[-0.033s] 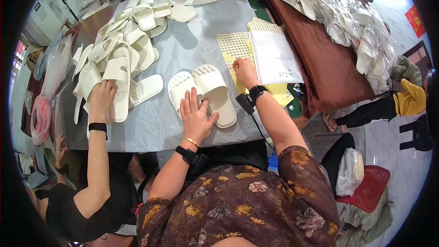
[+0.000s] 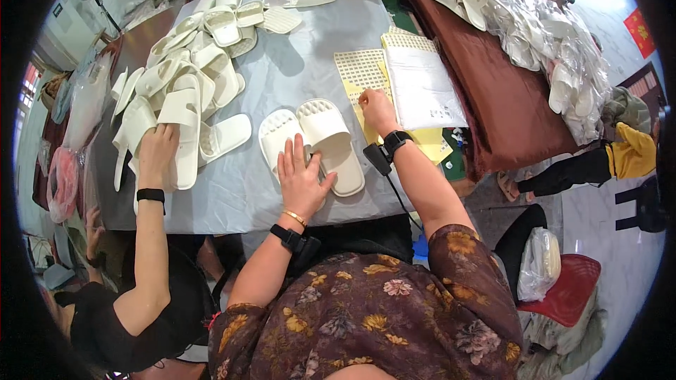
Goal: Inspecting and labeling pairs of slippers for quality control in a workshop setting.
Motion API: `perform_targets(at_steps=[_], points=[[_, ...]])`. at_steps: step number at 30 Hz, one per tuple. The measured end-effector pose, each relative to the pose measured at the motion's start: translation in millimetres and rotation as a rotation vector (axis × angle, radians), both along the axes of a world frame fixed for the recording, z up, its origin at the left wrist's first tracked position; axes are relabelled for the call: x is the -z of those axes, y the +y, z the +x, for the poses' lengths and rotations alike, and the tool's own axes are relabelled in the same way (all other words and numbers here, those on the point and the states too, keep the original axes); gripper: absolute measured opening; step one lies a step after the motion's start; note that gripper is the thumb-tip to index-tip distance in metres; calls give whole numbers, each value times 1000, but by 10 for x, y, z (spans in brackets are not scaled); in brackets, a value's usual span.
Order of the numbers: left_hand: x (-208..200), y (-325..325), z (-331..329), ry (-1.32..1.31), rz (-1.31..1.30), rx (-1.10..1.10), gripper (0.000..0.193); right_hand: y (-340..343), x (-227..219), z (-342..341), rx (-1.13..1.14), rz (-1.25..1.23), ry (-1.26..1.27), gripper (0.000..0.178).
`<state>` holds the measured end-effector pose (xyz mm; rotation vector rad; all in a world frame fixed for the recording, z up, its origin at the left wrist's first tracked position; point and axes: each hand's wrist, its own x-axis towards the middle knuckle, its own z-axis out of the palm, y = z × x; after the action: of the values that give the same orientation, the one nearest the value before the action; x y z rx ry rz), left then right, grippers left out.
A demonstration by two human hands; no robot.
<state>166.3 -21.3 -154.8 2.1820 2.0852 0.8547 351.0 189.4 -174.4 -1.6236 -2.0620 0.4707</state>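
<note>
**Pair of slippers held flat while a sticker sheet is picked at**

The person's left hand (image 2: 301, 172) lies spread, palm down, fingers wide, across a pair of cream slippers (image 2: 313, 142) lying side by side on the grey table (image 2: 296, 77), near its front edge. The right hand (image 2: 377, 109) reaches past the slippers' toes, fingers pinched narrow at the corner of a yellow sticker sheet (image 2: 360, 74); whether anything is already between the fingertips I cannot tell. A white booklet (image 2: 422, 88) lies just beside that sheet.

To the left, a co-worker's hand (image 2: 156, 148) rests on the heap of loose slippers (image 2: 186, 70).

The risk I see: the pair sits close to the table edge, and a sideways push from the flat palm could slide the nearer slipper off. A hasty peel could also tear or curl a sticker.
</note>
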Motion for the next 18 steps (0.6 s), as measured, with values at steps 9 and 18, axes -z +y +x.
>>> perform_targets(at_steps=[9, 18], points=[[13, -3, -7, 5, 2, 0, 50, -65, -28, -55, 87, -39, -28, 9], [-1, -4, 8, -20, 24, -9, 49, -88, -12, -61, 120, -13, -15, 9]])
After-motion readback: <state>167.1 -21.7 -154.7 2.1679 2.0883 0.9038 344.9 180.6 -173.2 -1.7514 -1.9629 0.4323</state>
